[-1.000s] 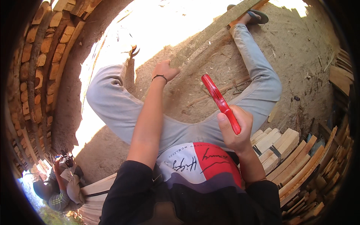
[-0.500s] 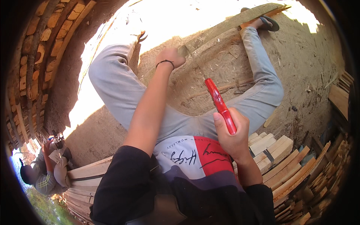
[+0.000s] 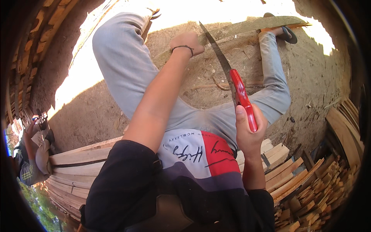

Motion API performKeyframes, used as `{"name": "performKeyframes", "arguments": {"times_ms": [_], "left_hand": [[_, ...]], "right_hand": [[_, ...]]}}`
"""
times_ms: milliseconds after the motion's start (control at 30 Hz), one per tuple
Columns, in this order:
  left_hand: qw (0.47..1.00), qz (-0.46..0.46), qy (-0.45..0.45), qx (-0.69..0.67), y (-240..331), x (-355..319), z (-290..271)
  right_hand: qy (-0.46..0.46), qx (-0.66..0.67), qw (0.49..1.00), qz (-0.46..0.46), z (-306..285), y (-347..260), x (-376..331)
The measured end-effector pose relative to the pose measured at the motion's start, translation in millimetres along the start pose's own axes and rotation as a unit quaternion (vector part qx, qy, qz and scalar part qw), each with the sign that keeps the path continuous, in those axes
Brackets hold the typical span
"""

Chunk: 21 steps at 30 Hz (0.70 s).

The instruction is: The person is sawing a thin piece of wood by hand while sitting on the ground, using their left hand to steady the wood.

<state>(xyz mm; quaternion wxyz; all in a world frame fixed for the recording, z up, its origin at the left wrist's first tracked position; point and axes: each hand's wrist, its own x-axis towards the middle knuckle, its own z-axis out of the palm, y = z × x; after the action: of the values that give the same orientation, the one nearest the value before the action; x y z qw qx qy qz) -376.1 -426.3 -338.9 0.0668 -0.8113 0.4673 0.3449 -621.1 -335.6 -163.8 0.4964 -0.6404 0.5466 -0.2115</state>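
Observation:
My right hand [image 3: 252, 125] is wrapped round the red handle of a curved pruning saw [image 3: 220, 52]. Its dark blade points away and a little left, crossing in front of a long wooden plank [image 3: 247, 26]; whether the two touch, I cannot tell. The plank slants from near my left hand to the foot at far right. Closed over its left part is my left hand [image 3: 188, 43], knuckles up, a dark cord round the wrist. The fingertips are hidden.
My legs in grey trousers [image 3: 119, 58] spread on either side of the dirt ground [image 3: 309, 73]. Stacked timber [image 3: 81, 154] lies at the left, with more cut wood [image 3: 309, 193] at lower right. Another person [image 3: 36, 154] sits at far left. Bricks [image 3: 36, 21] are at upper left.
The saw, blurred before, now shows its whole blade and has shifted right with my right hand. My left hand has moved slightly up and right, still on the plank.

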Motion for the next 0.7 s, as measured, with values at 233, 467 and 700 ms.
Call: {"name": "performKeyframes", "arguments": {"times_ms": [233,467,700], "left_hand": [[1.000,0.020,0.015,0.002,1.1,4.4,-2.1],[0.999,0.000,0.026,-0.019,-6.4,5.0,1.2],[1.000,0.014,0.016,-0.004,-4.0,-2.4,8.1]], "right_hand": [[-0.012,0.040,0.998,0.040,18.9,1.2,40.0],[-0.023,0.014,0.999,0.028,4.1,-7.8,20.9],[-0.018,0.010,1.000,0.017,25.1,-4.0,53.3]]}}
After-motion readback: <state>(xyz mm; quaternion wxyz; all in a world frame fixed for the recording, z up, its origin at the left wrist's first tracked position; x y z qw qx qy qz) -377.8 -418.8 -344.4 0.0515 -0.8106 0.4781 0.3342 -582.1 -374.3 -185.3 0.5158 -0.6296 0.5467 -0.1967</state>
